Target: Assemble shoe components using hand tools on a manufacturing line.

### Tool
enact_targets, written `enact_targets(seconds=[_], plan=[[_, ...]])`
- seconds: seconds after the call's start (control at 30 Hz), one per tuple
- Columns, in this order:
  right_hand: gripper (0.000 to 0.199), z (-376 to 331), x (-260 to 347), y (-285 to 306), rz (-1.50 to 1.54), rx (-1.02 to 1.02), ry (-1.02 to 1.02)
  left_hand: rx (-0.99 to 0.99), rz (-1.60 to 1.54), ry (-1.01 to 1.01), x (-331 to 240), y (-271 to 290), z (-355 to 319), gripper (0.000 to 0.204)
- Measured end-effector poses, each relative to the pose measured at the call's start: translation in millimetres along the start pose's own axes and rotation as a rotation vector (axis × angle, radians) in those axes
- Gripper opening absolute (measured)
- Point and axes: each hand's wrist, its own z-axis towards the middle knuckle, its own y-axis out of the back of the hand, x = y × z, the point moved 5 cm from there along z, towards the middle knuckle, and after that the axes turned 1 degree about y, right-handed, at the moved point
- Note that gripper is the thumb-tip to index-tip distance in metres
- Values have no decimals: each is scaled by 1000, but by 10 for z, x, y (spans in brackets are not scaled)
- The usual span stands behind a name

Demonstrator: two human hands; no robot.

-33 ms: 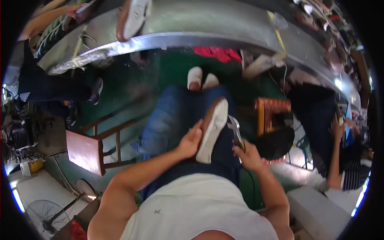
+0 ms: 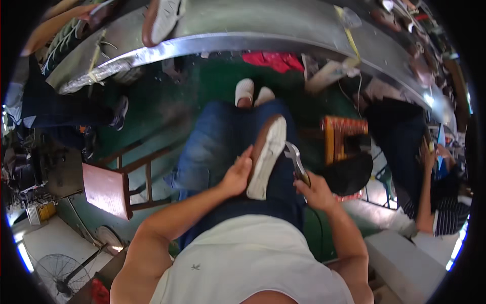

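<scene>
Over my lap, my left hand [image 2: 238, 175] grips a brown shoe [image 2: 267, 158] by its side. Its pale underside faces up, and the toe points away from me. The fingers of that hand are partly hidden behind the shoe. To the right, my right hand [image 2: 315, 191] is closed around the handles of steel pliers [image 2: 296, 159] with a curved head. The head of the pliers is close beside the shoe's right edge; whether they touch I cannot tell.
A metal bench [image 2: 243, 43] runs across the far side with another brown shoe [image 2: 159, 23] on it. A wooden stool [image 2: 106, 190] stands left, a chair with a black seat [image 2: 349, 177] right. Co-workers sit at both sides. A fan [image 2: 62, 277] is at lower left.
The shoe and pliers appear slightly higher in the picture, while the bench edge has also shifted up a little. Both hands keep the same hold.
</scene>
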Motion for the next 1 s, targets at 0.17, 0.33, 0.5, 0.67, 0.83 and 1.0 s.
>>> enact_targets(seconds=[0.17,0.33,0.5,0.67,0.83,1.0], plan=[[30,-275,121,-38,-212,122,183,133,-27,4,-54,-140,-154,69],[32,-430,100,-302,-411,-114,456,249,-69,-3,59,-260,-369,78],[28,-351,-79,-457,-429,-58,246,270,-117,-5,-35,-317,-384,87],[25,-188,-188,-310,-449,-11,168,216,-211,75,2,-338,-239,91],[31,-316,-305,-184,114,379,-155,59,-210,69,-82,-415,-241,88],[38,-256,163,-245,-27,-131,199,-65,-143,100,-203,-393,-257,82]])
